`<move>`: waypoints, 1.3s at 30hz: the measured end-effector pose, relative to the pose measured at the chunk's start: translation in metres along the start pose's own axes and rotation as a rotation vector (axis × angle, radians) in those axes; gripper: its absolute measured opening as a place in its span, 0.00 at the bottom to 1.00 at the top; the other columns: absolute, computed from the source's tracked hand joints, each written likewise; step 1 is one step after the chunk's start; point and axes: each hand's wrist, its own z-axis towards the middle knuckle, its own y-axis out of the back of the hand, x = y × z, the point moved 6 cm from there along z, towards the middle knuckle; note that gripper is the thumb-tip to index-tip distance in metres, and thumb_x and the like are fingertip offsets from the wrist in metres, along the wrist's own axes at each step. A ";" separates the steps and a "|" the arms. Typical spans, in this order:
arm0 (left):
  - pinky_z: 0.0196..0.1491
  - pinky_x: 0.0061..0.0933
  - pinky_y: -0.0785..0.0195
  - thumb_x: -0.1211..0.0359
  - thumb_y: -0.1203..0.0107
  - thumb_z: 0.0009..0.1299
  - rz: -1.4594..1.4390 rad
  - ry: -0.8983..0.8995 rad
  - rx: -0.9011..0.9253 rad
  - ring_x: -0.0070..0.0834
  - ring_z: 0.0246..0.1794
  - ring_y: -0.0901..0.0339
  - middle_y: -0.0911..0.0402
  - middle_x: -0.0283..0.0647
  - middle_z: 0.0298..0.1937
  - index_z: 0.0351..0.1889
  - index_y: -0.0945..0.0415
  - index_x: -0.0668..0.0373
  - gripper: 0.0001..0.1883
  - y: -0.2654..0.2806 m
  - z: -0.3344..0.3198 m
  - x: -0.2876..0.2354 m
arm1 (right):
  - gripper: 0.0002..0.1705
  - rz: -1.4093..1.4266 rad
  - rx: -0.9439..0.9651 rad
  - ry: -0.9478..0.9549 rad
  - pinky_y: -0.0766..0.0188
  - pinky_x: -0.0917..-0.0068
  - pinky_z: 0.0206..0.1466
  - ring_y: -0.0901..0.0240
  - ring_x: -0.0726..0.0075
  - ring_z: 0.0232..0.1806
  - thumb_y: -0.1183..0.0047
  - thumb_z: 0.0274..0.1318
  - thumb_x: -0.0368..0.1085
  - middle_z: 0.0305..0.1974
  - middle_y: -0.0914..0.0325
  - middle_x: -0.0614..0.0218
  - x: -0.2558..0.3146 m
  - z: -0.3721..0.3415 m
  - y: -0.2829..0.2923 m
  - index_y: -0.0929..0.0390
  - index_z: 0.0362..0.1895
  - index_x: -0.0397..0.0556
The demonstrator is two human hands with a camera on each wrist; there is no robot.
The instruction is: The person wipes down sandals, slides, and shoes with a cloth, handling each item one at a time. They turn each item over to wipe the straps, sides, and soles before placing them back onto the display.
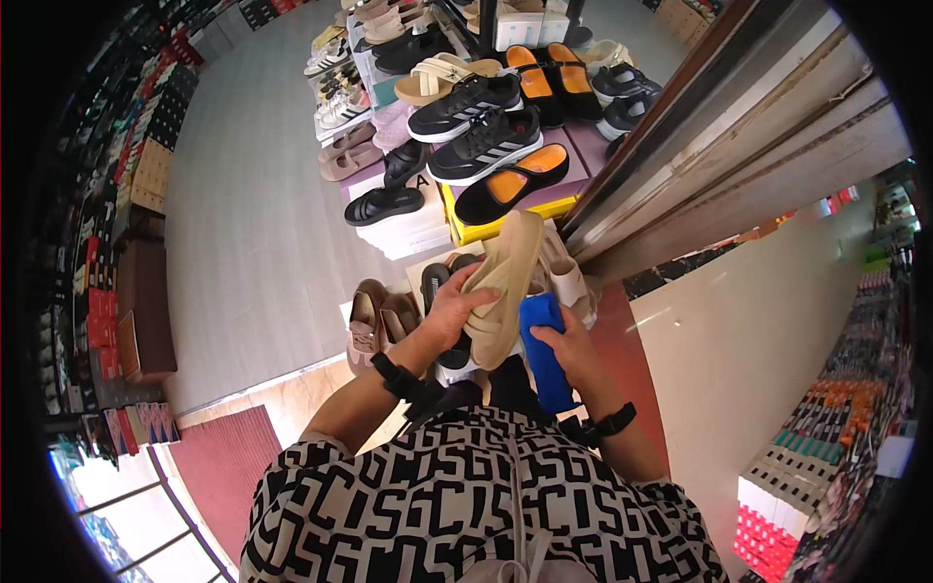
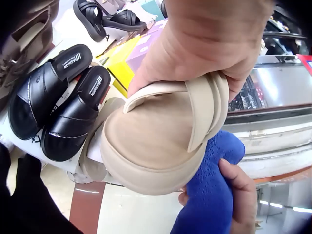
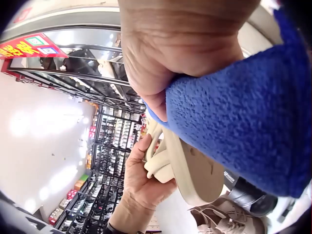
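Observation:
My left hand (image 1: 455,309) grips a beige sandal (image 1: 511,291) by its crossed straps, holding it up in front of my body. In the left wrist view the sandal's footbed (image 2: 151,129) faces the camera, the fingers over its straps. My right hand (image 1: 573,355) holds a folded blue cloth (image 1: 546,364) just right of the sandal, thumb on top. The cloth (image 3: 239,112) fills much of the right wrist view and covers part of the sandal (image 3: 195,180), whose sole edge shows below it; whether they touch, I cannot tell.
Black slides (image 2: 73,105) and brown shoes (image 1: 369,321) stand near my hands. Beyond are black sneakers (image 1: 486,146), orange-lined black shoes (image 1: 515,185) and black sandals (image 1: 384,204) on boxes. A framed panel edge (image 1: 719,146) rises at the right; grey floor (image 1: 243,194) lies left.

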 end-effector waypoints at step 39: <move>0.48 0.26 0.29 0.69 0.37 0.52 0.199 0.055 -0.562 0.27 0.43 0.23 0.21 0.42 0.46 0.59 0.32 0.66 0.34 0.047 0.008 0.074 | 0.38 -1.290 0.502 0.130 0.29 0.57 0.53 0.29 0.43 0.52 0.42 0.42 0.37 0.55 0.32 0.50 -0.095 0.157 0.028 0.38 0.62 0.48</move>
